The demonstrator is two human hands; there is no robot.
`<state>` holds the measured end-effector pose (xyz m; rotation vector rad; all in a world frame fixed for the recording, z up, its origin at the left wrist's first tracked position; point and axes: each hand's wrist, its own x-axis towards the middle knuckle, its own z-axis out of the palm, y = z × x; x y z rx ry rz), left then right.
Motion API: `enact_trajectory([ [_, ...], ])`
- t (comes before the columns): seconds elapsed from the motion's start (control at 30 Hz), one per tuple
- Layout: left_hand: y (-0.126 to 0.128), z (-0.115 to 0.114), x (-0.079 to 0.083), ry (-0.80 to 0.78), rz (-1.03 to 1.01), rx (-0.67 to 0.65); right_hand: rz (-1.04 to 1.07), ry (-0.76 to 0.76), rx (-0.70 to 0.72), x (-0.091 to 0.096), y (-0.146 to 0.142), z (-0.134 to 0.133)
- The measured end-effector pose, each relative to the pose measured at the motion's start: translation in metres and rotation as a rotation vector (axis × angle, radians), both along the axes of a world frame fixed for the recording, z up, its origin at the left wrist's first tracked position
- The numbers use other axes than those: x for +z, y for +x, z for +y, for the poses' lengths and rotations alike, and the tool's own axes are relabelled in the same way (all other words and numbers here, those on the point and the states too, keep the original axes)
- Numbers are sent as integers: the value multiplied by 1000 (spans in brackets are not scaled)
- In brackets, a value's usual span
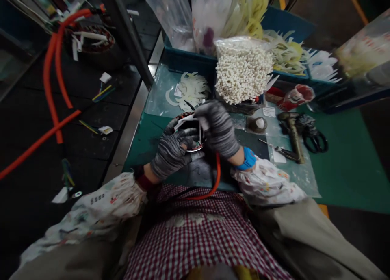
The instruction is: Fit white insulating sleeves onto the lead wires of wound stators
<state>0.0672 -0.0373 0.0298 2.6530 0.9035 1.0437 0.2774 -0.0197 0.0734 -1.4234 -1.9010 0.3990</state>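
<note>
In the middle of the bench sits a ring-shaped motor stator (185, 116) with copper-coloured windings, a dark bore and white strips about its rim. My left hand (172, 152), in a grey striped glove, is wrapped round its near left side, the thumb reaching over the edge. On the right side my gloved right hand (219, 127) is closed, its fingertips at a thin white strip (200, 131) by the rim. Those fingertips are partly hidden by the hand itself. An orange sleeved cable (217, 172) curves out from beneath the right hand towards my lap.
Behind the stator lie pale curved strips (193, 89) and a bag of small white pieces (243, 68). A blue bin (189, 56) holds more bags. To the right are a hammer (293, 137), scissors (315, 142) and a red can (297, 98). Another stator (94, 48) with orange cables stands left.
</note>
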Motion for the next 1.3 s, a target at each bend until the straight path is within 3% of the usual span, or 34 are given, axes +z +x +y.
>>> enact_trajectory([
  [0.1,-16,-3,1,31,90,25,94,10,-102,-14,18,-14],
  [0.2,-32,-2,8,43,135,63,153,-172,-54,-30,23,-27],
  [0.27,-40,2,19,84,175,-14,166,-222,7,-34,22,-24],
  [0.4,-48,10,48,317,369,-174,141,-239,207,-23,27,19],
  [0.5,-49,4,58,457,483,-144,180,-347,486,-14,32,56],
  [0.57,-50,-2,54,514,470,-98,280,-418,590,-16,31,62],
  [0.63,-52,-7,45,513,416,-66,430,-372,439,-25,25,45],
  [0.7,-51,-8,33,451,361,-64,547,-229,107,-38,19,6],
  [0.77,-47,-7,22,371,298,-74,577,-227,-106,-50,19,-40],
  [0.83,-41,-5,11,325,221,-74,593,-273,-128,-56,28,-75],
  [0.9,-35,-6,0,313,157,-57,512,-234,-94,-55,45,-86],
  [0.97,-29,-10,-12,287,113,0,315,-100,-92,-50,61,-73],
  [1.1,-14,-24,-33,240,70,163,-47,79,-131,-31,75,-19],
  [1.23,-8,-30,-36,244,71,190,-296,253,-265,1,64,22],
  [1.3,-11,-30,-35,219,93,177,-356,267,-333,19,57,39],
])
